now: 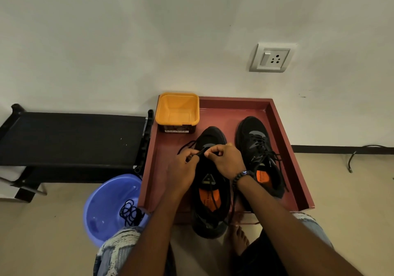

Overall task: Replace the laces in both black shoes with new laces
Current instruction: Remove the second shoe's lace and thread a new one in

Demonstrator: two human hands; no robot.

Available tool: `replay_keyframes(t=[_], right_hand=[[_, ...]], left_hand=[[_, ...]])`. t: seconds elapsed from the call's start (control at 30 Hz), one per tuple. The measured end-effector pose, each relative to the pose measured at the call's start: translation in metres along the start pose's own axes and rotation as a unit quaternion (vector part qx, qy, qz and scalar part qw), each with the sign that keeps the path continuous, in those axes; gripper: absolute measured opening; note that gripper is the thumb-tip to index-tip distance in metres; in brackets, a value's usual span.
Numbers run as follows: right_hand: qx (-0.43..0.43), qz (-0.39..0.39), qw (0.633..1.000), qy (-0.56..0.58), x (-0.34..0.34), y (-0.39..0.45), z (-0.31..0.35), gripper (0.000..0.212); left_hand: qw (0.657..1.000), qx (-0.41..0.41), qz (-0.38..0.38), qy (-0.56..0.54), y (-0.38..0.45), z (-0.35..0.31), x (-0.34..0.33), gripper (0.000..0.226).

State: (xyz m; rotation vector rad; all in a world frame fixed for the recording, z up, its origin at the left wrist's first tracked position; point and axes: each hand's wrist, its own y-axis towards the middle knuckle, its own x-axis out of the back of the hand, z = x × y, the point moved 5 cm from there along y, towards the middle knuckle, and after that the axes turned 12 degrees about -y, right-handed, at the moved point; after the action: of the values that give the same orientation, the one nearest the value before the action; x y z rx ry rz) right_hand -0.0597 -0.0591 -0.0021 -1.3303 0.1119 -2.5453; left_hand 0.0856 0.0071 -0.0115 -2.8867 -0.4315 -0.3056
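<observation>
Both forearms reach in from the bottom edge, and each grip is narrow: the left hand (183, 169) pinches the black lace (201, 152) near its tip, and the right hand (229, 160) pinches it just beside, over the front eyelets of the near shoe (210, 182).

That lace looks thin, soft and limp, so it should flop unless held close to the stiff tip, the best place to hold it for threading. One loose run loops out to the left of the toe, and another hangs down past the right wrist. The shoe itself looks light and soft-sided and may shift if the lace is tugged.

Counted: two black shoes, the near one with its heel past the front lip of the red tray (281, 130), the second shoe (261, 154) just beside it on the tray, laced up to the tongue with its ends loose. One yellow tub (177, 110) stands in the tray's far left corner. One blue basin (108, 207) on the floor holds a coil of black lace (129, 211); how many laces are in it I cannot tell. One black rack (70, 135) and one wall socket (273, 58) lie further out.
</observation>
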Motion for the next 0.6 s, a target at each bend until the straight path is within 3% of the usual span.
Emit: replay_keyframes(t=[0.43,0.6], right_hand=[[-0.014,-0.022,0.998,0.065,0.0,-0.009,-0.008,0.006],[0.012,0.028,0.999,0.041,0.002,-0.009,-0.012,0.018]], left_hand=[[0.999,-0.034,0.017,-0.03,0.01,0.006,-0.006,0.011],[0.997,-0.05,0.007,-0.055,0.016,0.008,-0.011,0.02]])
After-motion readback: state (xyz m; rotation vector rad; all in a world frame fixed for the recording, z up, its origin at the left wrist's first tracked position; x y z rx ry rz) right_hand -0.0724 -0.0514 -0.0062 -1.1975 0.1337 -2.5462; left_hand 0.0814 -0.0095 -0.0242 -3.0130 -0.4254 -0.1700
